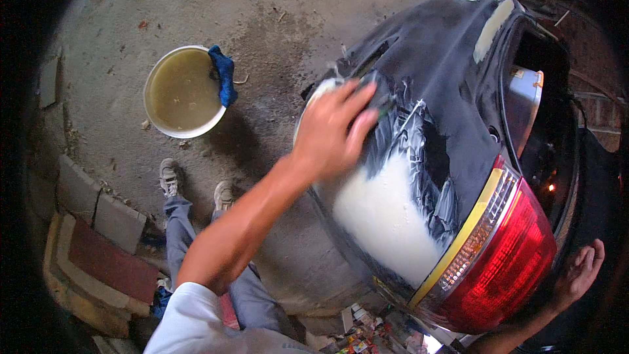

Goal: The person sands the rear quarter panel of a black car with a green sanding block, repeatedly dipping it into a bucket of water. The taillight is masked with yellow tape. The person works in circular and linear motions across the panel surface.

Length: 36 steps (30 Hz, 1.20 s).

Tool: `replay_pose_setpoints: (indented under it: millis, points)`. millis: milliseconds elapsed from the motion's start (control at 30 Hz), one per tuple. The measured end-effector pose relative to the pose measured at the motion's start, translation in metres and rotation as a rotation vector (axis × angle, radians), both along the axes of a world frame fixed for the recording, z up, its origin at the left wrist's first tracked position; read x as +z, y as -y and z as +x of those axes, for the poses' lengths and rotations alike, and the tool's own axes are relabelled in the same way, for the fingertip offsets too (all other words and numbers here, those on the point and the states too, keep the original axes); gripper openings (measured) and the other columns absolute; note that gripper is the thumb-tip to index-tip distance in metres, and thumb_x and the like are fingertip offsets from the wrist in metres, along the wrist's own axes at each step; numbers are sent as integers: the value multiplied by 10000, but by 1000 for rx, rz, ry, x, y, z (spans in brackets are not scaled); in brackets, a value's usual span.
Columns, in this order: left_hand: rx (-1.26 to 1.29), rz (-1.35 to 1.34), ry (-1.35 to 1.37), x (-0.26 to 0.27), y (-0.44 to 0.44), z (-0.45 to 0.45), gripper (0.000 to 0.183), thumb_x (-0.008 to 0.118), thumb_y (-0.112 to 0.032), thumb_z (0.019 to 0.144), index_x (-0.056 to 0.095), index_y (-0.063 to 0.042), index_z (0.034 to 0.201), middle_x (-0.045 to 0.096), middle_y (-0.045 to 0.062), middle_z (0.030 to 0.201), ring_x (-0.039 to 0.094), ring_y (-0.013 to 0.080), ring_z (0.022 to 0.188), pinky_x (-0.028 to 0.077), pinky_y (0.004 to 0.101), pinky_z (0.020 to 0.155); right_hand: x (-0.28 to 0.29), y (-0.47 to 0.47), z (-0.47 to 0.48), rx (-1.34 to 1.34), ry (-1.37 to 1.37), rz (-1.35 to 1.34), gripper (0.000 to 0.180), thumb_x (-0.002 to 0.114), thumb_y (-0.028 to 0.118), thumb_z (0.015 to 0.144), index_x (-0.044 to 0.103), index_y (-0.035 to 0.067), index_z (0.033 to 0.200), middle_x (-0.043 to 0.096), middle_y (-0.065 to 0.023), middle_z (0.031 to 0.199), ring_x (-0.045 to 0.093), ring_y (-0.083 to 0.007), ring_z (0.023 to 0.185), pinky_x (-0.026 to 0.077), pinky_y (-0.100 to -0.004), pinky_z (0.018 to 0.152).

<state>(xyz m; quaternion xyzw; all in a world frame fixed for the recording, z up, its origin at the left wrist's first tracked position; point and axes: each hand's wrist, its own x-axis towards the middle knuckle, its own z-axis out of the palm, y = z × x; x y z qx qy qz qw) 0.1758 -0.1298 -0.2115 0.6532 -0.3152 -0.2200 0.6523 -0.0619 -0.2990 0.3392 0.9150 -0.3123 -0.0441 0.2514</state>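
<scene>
My left hand lies palm down on the dark rear quarter panel of a car, its fingers blurred. Something dark shows by the fingertips, but I cannot tell what it is. Just below the hand lies a smooth off-white filler patch. Wet, milky streaks run over the dark surface beside it. My right hand, with nothing in it and its fingers loosely bent, is beyond the red tail light. Yellow masking tape lines the edge of that light.
A round bucket of murky water stands on the concrete floor, a blue cloth over its rim. Stone blocks edge the left side. Littered scraps lie below the car. Another pale patch marks the upper panel.
</scene>
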Motion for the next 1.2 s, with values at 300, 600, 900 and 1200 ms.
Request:
replay_pose_setpoints:
  millis: [300, 600, 900, 1200]
  points:
    - [43, -33, -23, -6, 18, 5, 428, 692, -214, 1005, 692, -72, 1409, 657, 272, 1402, 663, 442, 1234, 505, 485, 1073, -4, -7, 2, -64, 251, 144, 446, 447, 275, 1156, 529, -81, 1413, 549, -159, 1327, 464, -159, 845, 426, -291, 751]
    - [51, -12, -29, -9, 31, 13, 404, 692, -252, 1012, 711, -47, 1359, 672, 258, 1367, 669, 429, 1212, 512, 483, 1055, -20, -17, 19, -86, 272, 40, 408, 450, 224, 1155, 511, -77, 1423, 560, -100, 1105, 485, -145, 863, 430, -286, 831]
    - [22, 26, -16, 0, -5, 4, 422, 709, -226, 996, 710, -64, 1386, 670, 256, 1387, 670, 420, 1230, 502, 480, 1077, -40, -23, 29, -69, 417, -9, 515, 493, 313, 1109, 478, -60, 1464, 392, 1, 865, 352, -106, 771, 323, -258, 761]
    - [-47, -1, -94, 7, -40, -8, 448, 720, -171, 958, 702, -5, 1373, 672, 276, 1353, 675, 426, 1212, 508, 479, 1065, -26, -27, 27, -134, 335, 79, 606, 442, 405, 1137, 479, -107, 1460, 505, -86, 1036, 406, -146, 782, 375, -285, 731]
